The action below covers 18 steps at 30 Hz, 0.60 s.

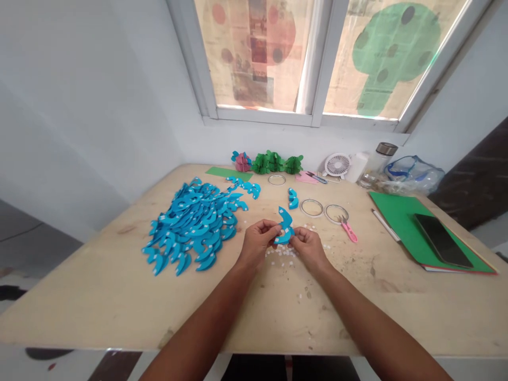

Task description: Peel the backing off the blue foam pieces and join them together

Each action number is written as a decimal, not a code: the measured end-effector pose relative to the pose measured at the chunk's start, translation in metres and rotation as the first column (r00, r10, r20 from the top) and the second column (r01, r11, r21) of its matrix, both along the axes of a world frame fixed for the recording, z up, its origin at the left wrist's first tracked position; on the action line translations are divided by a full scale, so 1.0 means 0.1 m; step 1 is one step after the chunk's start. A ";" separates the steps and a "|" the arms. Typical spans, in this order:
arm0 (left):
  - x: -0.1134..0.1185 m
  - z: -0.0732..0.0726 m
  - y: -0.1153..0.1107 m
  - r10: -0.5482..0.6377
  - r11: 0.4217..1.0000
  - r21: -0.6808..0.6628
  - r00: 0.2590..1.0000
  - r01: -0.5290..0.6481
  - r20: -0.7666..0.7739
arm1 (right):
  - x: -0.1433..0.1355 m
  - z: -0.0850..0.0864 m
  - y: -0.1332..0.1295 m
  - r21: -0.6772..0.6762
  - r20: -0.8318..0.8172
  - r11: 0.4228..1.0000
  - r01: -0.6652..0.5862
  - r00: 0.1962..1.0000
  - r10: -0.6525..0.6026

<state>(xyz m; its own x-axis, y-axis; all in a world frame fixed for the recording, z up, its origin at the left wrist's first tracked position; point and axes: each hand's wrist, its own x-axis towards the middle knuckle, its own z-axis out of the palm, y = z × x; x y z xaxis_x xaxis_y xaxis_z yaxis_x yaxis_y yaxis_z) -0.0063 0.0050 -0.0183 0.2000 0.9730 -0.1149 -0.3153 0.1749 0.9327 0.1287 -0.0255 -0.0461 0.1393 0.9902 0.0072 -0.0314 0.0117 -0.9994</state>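
A curved blue paper piece (284, 218) with small white squares on it is held between my two hands, above the table. My left hand (260, 239) pinches its left edge, and my right hand (308, 244) grips the lower right edge. Small white bits (282, 254) lie scattered on the table beneath. To the left spreads a large heap of similar blue pieces (194, 222). A smaller group of blue pieces (254, 189) lies behind it, and another blue piece (293, 198) rests just beyond my hands.
Tape rolls (311, 214) and pink snips (349, 231) lie right of my hands. A black phone (442, 241) rests on green sheets (389, 211) at the right. Green paper figures (273, 162), a white fan (337, 165) and a bottle (381, 154) stand along the wall.
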 end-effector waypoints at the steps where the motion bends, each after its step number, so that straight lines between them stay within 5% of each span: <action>1: 0.00 0.00 0.00 -0.004 1.000 0.004 1.000 0.004 0.002 | 0.00 0.01 0.00 0.000 0.006 1.000 0.000 1.000 0.000; 18: 0.02 0.02 -0.03 -0.011 0.999 0.039 1.000 0.011 0.005 | -0.01 0.01 -0.01 0.033 0.010 0.999 -0.032 0.999 0.032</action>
<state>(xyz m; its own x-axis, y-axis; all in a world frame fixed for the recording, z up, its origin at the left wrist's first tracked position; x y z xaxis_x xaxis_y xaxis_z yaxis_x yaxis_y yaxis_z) -0.0046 0.0024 -0.0164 0.2115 0.9744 -0.0762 -0.3182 0.1424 0.9373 0.1277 -0.0269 -0.0455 0.1071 0.9934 0.0417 -0.0227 0.0444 -0.9988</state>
